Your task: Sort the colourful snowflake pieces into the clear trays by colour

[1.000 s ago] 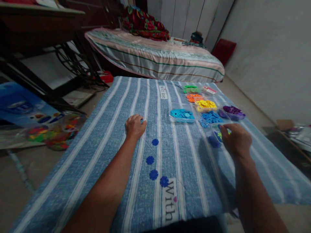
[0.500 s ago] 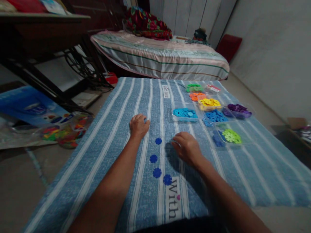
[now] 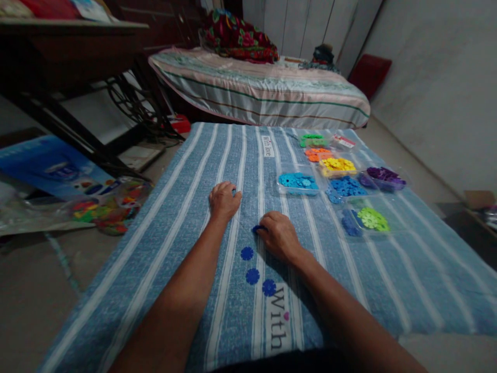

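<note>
My right hand rests on the blue striped cloth, its fingertips closed on a dark blue flower-shaped disc. Three more dark blue discs lie in a curved row just below it. Farther up the cloth, my left hand lies curled, and a bit of blue shows at its fingertips. What it holds I cannot make out.
Clear trays of coloured discs stand at the right: light blue, blue, yellow, orange, green, purple and lime. A bed stands behind. A bag of coloured pieces lies on the floor at left.
My right hand has come left from the lime and blue tray to the row of dark blue discs and now touches the top one. My left hand has stayed put.
</note>
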A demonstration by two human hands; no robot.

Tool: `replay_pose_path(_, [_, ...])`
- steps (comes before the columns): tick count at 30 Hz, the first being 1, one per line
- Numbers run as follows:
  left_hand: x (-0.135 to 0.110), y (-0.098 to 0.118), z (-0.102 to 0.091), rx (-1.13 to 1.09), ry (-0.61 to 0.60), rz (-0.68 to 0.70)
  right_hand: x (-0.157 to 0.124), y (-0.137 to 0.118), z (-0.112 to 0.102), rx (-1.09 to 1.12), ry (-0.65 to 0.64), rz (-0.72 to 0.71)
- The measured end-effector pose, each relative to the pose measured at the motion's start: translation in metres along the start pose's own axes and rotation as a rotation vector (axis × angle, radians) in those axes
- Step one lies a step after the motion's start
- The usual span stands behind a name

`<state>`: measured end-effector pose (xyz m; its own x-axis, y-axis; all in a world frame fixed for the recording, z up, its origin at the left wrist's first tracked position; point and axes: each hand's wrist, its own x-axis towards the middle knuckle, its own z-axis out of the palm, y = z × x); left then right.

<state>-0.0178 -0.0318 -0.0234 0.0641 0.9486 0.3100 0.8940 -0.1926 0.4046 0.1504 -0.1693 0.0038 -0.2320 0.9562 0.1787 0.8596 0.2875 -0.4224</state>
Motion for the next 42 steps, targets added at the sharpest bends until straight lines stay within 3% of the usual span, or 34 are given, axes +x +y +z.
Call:
replay_pose_path(2, [0.000,0.000,0.000,0.008,-0.001,0.001,-0.009,0.008,-0.009,0.049,0.095,0.000])
replay_pose_path(6, [0.002,-0.003,0.001,0.014,0.000,0.012,-0.035,0.033,-0.045,0.034,0.420,-0.002])
replay_pose_path(10, [0.004,-0.005,0.004,0.001,0.006,0.022,-0.067,0.078,-0.087,-0.174,0.675,0.144])
replay_pose_path(13, [0.004,-0.005,0.005,0.006,0.012,0.013,-0.085,0.116,-0.108,-0.378,0.741,0.281])
replay_pose_path(16, [0.004,-0.003,0.004,0.017,0.013,0.009,-0.090,0.135,-0.113,-0.508,0.717,0.374])
replay_pose_path(18, [0.003,-0.003,0.003,0.024,0.013,0.013,-0.087,0.129,-0.106,-0.509,0.694,0.357])
replay_pose_path(23, [0.003,-0.003,0.003,0.027,0.014,0.022,-0.069,0.068,-0.062,-0.267,0.584,0.095])
replay_pose_path(28, [0.003,-0.003,0.004,0.013,0.025,0.020,-0.049,0.000,-0.017,-0.054,0.131,-0.149])
replay_pose_path(32, [0.002,-0.001,0.002,0.009,0.022,0.015,-0.034,-0.034,-0.001,-0.097,-0.052,-0.162])
replay_pose_path(36, [0.002,0.000,0.001,0.016,0.014,0.016,-0.028,-0.044,0.006,-0.108,-0.073,-0.137])
replay_pose_path(42, [0.005,-0.005,0.003,0.006,0.016,0.029,-0.036,-0.030,0.008,0.043,-0.007,-0.129])
